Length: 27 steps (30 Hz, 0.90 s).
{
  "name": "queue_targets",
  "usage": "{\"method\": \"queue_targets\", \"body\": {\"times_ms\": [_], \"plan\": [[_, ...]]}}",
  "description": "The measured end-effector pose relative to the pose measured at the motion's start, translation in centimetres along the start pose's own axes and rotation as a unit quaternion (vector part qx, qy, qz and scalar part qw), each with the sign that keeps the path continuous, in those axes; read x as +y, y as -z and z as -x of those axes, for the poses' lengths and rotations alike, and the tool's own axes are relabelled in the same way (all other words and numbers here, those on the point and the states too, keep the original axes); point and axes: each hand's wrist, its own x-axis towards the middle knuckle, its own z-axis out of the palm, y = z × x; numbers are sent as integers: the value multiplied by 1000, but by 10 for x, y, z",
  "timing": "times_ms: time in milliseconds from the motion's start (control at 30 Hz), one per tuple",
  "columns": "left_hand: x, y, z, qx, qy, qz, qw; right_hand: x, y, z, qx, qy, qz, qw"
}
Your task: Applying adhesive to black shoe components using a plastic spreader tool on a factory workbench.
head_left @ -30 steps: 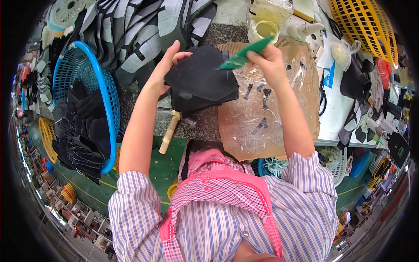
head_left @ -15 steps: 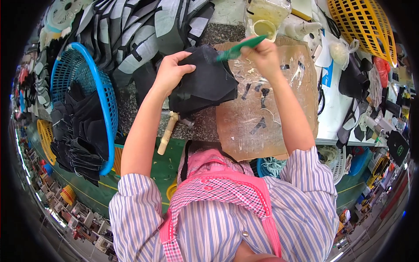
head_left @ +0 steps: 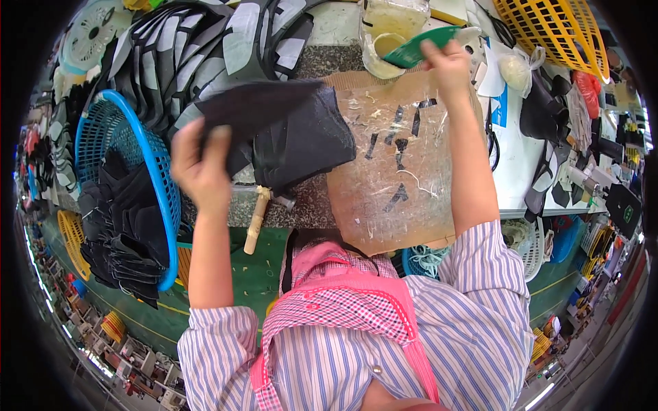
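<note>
1. A person in a striped shirt and pink checked apron works at a speckled stone bench (head_left: pixel 312 209), seen from above.
2. The left hand (head_left: pixel 200 168) is raised over the bench's left part, its grip closed on the edge of a flat black fabric piece (head_left: pixel 257 103), which is lifted clear of the pile beneath.
3. Below that piece lies a stack of black fabric pieces (head_left: pixel 305 147) on the bench.
4. The right hand (head_left: pixel 449 65) reaches to the far side of the bench, its grip closed around a green brush-like tool (head_left: pixel 419 48), whose tip sits at the rim of a pale glue tub (head_left: pixel 384 51).
5. A clear plastic sheet on brown cardboard (head_left: pixel 404 178), streaked with dried glue and dark strips, lies under the right forearm.
6. A wooden-handled hammer (head_left: pixel 259 219) lies at the bench's near edge.
7. A blue plastic basket (head_left: pixel 147 171) of black pieces stands to the left.
8. A yellow basket (head_left: pixel 548 31) sits at the far right.
</note>
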Motion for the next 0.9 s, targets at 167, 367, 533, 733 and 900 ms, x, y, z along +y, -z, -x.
{"method": "queue_targets", "body": {"times_ms": [167, 367, 533, 733, 900], "plan": [[-24, 44, 1, -70, -254, -399, 878, 15, 9, 26, 34, -28, 9, 999], [-6, -34, 54, -288, -200, -268, 897, -2, -61, 63, -115, -54, -14, 992], [-34, -50, 57, -318, -217, -323, 864, 7, -41, 71, -189, -84, -7, 978], [-30, -55, 49, -309, -213, -251, 892, 1, -34, 83, -62, -64, -142, 986], [-31, -51, 55, -288, -213, -312, 880, -4, 3, 105, -196, -153, -91, 964]]}}
